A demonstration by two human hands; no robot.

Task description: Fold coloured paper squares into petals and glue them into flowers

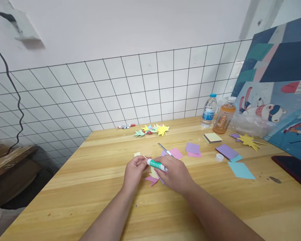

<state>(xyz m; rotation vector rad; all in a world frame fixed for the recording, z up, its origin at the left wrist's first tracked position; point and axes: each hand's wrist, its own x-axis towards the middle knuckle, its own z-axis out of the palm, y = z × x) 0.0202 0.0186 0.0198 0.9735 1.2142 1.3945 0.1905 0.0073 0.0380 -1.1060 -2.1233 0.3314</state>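
Observation:
My right hand [175,172] is wrapped round a white and green glue stick [155,164], which points left. Its tip end is at the fingers of my left hand [135,169]. There my left thumb and fingers pinch a thin pale strip [144,157], mostly hidden by the fingers. Below the glue stick lie a pale yellow paper piece [153,172] and pink paper scraps [152,179]. Just beyond my right hand, a pen-like cutter [165,148] rests by a pink paper sheet [176,153]. A small white cap [219,157] sits farther right.
Paper leaf shapes [162,130] and markers [126,126] lie near the tiled wall. At the back right stand a water bottle [209,111] and an orange drink bottle [224,115]. Coloured paper squares [227,151], a yellow leaf [248,141] and a dark flat object [292,169] lie right.

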